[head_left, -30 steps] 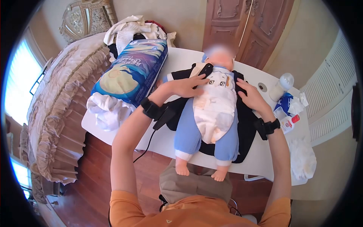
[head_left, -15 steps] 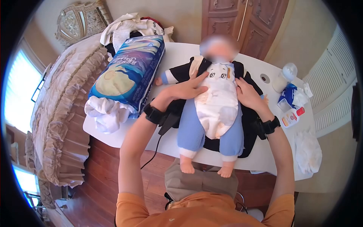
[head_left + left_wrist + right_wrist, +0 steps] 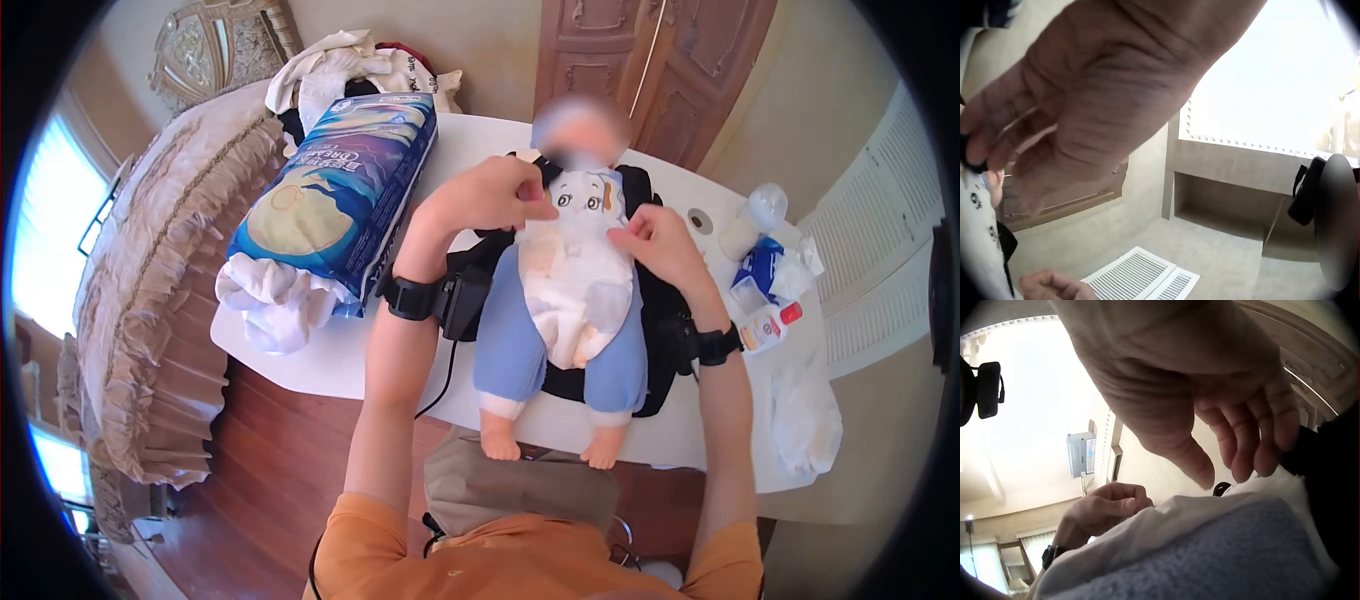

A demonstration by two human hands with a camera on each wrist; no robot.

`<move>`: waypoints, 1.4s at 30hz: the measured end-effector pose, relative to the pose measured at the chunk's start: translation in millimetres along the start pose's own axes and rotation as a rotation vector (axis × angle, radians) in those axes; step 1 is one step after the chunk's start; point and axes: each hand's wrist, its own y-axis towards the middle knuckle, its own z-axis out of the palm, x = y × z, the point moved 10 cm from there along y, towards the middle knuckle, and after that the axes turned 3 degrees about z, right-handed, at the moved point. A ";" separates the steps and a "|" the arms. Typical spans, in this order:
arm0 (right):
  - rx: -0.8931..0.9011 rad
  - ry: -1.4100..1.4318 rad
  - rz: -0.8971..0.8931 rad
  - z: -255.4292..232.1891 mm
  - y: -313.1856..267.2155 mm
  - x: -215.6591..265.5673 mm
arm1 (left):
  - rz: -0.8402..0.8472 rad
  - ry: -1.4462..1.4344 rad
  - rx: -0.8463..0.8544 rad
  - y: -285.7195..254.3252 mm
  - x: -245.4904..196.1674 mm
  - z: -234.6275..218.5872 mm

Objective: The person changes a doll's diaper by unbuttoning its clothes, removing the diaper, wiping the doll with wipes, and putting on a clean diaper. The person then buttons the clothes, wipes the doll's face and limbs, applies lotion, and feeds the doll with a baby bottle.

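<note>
On its back lies a baby doll (image 3: 510,345) in blue and white, with a black garment (image 3: 655,365) spread beneath and around it. Covering its torso is a white bib-like cloth (image 3: 575,270) printed with a cartoon face. My left hand (image 3: 490,195) is raised beside the chest, fingers curled; in the left wrist view they pinch a bit of black fabric (image 3: 974,153). My right hand (image 3: 665,245) hovers by the opposite side of the chest, its fingers (image 3: 1244,437) loosely bent and the thumb apart from them. Nothing shows between them.
A large blue diaper pack (image 3: 335,190) and bunched white cloth (image 3: 275,300) lie left on the white table (image 3: 270,355). On the right are a baby bottle (image 3: 755,220), a blue wipes pack (image 3: 757,265), a red-capped bottle (image 3: 770,328) and a white crumpled item (image 3: 805,425).
My left hand has risen off the doll's chest and curled its fingers. The right hand has lifted slightly, with its fingers more bent. The doll lies in about the same place.
</note>
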 end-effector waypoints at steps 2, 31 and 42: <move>0.175 0.057 0.081 17.3 3.7 -13.2 | -0.110 -0.219 0.186 -0.6 10.4 22.8; 0.134 0.004 0.039 22.8 5.8 -0.8 | -0.043 0.106 0.275 10.4 29.7 61.8; 0.066 -0.234 0.062 16.3 -1.9 15.4 | 0.011 0.259 0.126 6.9 21.3 54.1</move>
